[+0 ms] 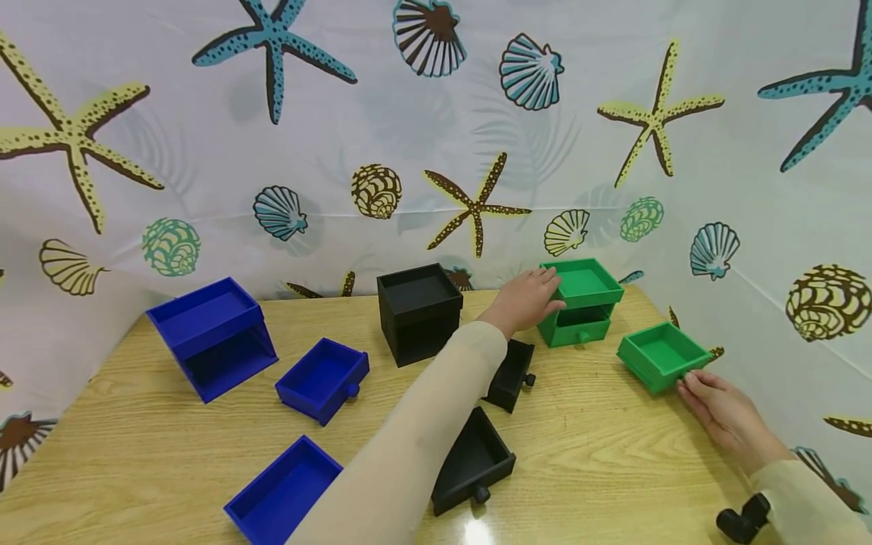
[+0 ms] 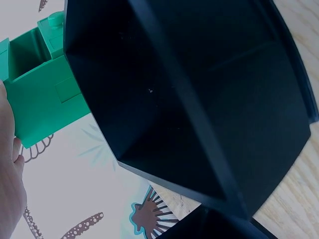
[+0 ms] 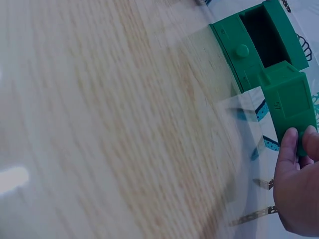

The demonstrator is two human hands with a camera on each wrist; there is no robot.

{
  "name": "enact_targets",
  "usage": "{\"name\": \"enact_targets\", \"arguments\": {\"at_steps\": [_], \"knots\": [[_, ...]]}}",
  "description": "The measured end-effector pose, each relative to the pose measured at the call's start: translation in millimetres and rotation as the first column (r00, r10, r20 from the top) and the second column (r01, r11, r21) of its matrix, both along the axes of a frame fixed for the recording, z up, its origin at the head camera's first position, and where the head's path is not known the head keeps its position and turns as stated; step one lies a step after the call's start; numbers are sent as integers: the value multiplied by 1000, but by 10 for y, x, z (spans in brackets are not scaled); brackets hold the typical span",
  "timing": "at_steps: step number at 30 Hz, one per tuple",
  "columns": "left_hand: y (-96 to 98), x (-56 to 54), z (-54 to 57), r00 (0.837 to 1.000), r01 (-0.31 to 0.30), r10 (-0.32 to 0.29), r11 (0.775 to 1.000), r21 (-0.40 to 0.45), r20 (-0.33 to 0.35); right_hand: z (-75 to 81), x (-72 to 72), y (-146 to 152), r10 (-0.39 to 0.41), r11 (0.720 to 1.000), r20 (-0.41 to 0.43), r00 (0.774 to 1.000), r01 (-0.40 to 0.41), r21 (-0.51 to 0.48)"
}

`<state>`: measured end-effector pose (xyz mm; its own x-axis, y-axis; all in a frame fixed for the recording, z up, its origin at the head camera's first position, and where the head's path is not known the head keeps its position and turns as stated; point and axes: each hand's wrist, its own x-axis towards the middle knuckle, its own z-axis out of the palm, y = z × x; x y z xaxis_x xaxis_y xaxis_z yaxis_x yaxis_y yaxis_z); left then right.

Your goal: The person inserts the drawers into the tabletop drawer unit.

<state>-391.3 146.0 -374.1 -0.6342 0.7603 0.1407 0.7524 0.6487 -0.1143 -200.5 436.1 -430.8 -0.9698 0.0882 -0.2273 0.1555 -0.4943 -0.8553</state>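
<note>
Green mini cabinet stands near the back edge of the table, its upper bay gaping and its lower drawer in place. Behind it hangs a white fabric backdrop printed with starfish and seashells, and beneath it spreads the wood-grain tabletop. To the person's left of the green mini cabinet, well apart, sits a blue mini cabinet, open at the front; a black mini cabinet stands nearer on that same side. A cream left sleeve stretches towards the green mini cabinet, and the left hand rests against its left side, fingers extended, touching rather than clasping. Just right of the green mini cabinet and a little in front, the right hand pinches a green drawer by its near corner; I can't tell whether that drawer touches the table. In front of the green mini cabinet and to its left lie a larger-looking black drawer and another black drawer, both partly behind the sleeve, and farther left a blue drawer. Smallest is the round green knob, on the green mini cabinet's lower drawer
</note>
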Motion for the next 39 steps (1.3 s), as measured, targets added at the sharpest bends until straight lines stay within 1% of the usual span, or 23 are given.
{"name": "enact_targets", "arguments": {"at_steps": [5,14,19,27,39], "knots": [[2,10,7,1000,4,-4,1000,1,0,21,-9,-111,31,999,-40,999,-30,13],[7,-5,15,1000,-2,2,1000,-9,5,121,-37,-355,47,999,-41,998,-46,18],[10,-16,15,1000,-2,2,1000,-7,19,135,-61,-447,47,997,-51,998,-44,71],[18,-18,-5,1000,-3,3,1000,-12,7,159,-122,-574,55,986,-37,998,-49,156],[32,-26,-21,1000,-14,14,1000,-13,8,206,-234,-772,21,987,-10,1000,-19,159]]}}
